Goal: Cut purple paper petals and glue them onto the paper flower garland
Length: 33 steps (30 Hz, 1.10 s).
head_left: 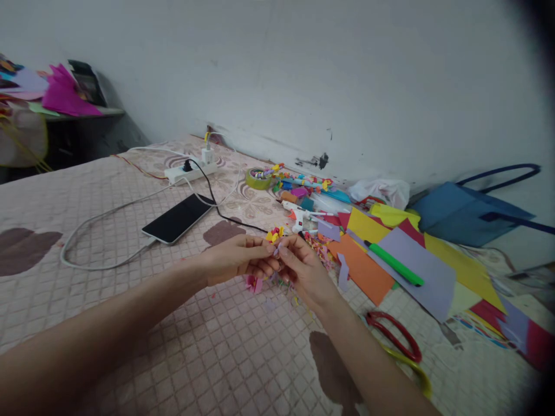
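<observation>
Left of your hands, the phone (178, 218) lies on the patterned cloth (173, 341). Your left hand (243, 257) and right hand (301, 266) pinch a small lilac piece (277, 249) between their fingers, left of the orange paper (362, 268).

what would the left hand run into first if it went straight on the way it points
Likely the small lilac piece pinched at its fingertips, then the right hand, though depth there is unclear.

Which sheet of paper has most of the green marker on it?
The large lilac sheet, just right of the orange sheet. It alone lies under the middle of the marker.
</observation>
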Tool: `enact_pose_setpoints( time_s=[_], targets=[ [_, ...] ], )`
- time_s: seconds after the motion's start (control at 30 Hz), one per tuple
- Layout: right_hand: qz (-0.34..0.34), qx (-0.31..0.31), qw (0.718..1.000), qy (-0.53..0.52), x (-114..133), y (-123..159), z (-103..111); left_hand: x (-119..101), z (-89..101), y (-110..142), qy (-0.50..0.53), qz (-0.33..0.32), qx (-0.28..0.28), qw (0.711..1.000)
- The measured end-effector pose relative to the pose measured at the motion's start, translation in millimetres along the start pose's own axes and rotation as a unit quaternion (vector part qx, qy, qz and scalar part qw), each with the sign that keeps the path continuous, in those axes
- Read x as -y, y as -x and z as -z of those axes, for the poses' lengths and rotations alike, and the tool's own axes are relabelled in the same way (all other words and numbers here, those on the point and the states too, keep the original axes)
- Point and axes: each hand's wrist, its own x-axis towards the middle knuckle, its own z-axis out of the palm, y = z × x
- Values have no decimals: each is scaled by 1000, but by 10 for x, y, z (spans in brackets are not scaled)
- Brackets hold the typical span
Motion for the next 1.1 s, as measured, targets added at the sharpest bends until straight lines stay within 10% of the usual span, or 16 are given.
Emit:
enact_pose_setpoints(
  time_s=[1.1],
  targets=[
    [-9, 14, 1000, -1, 0, 18, 0, -15, 16, 17, -40, -31, 12, 999]
  ],
)
